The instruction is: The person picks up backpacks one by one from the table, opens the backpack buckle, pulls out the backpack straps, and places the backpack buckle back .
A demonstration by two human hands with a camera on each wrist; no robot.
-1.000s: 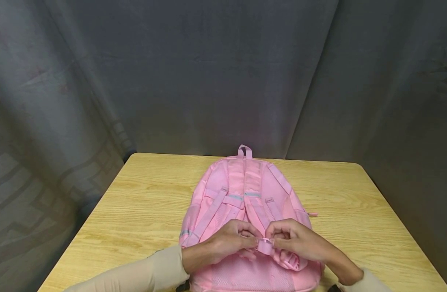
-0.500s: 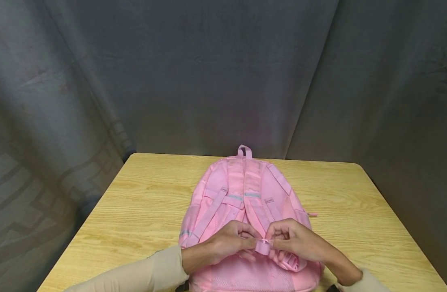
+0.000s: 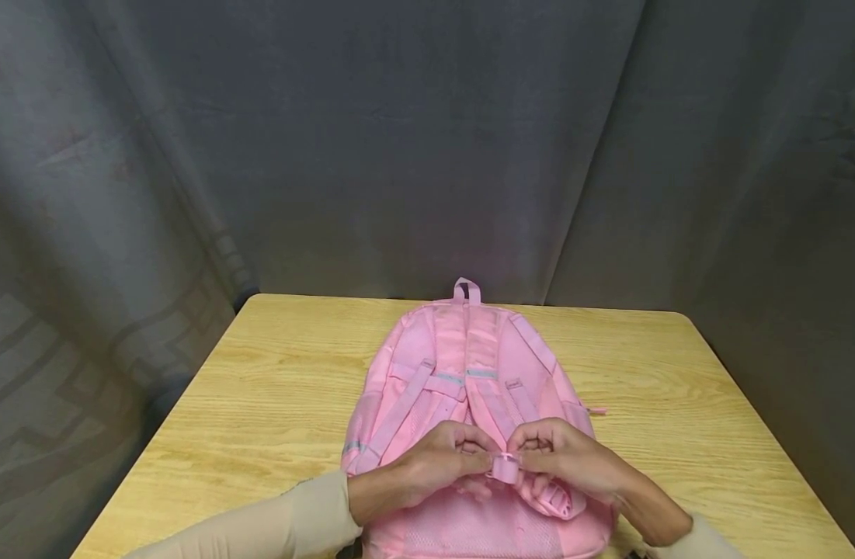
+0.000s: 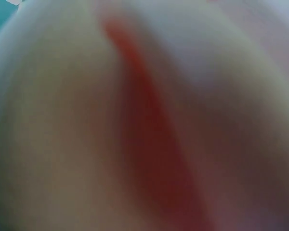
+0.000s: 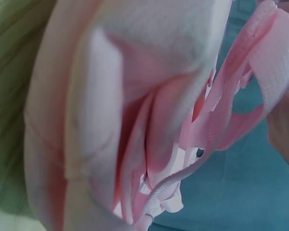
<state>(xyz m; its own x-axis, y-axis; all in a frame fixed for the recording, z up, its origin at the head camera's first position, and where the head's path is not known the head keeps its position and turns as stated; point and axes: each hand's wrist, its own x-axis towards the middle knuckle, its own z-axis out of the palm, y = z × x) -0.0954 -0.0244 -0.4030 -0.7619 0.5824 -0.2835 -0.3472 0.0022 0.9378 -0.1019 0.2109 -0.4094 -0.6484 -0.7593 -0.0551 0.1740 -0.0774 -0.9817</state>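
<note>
Pink backpack (image 3: 419, 337) lies on the wood-grain surface (image 3: 294, 373), straps upward, carry handle (image 3: 477, 295) at the far edge, dark curtain (image 3: 434, 155) beyond. I work at its near half, right of the middle.

Left grip (image 3: 437, 462): thumb and fingers pinching the left side of a short strap loop (image 3: 505, 470). Right grip (image 3: 574, 458): pinching the same loop from the right, with a bunched strap (image 3: 560, 501) just below it, toward the near side.

Change: very little. Both my grips keep the places they had a second ago; only the loop has moved, dipping near and left, then slightly back far and right. I read this as fine working of the webbing, not finished; the backpack itself has stayed put.

Views compared: the head view gives the meeting of my two grips and the loop between them. The right wrist view adds a longer run of webbing, curling away from deep fabric folds, which the head view hardly shows. The left wrist view is blurred and too close; I cannot tell from it what my fingers press on.
</note>
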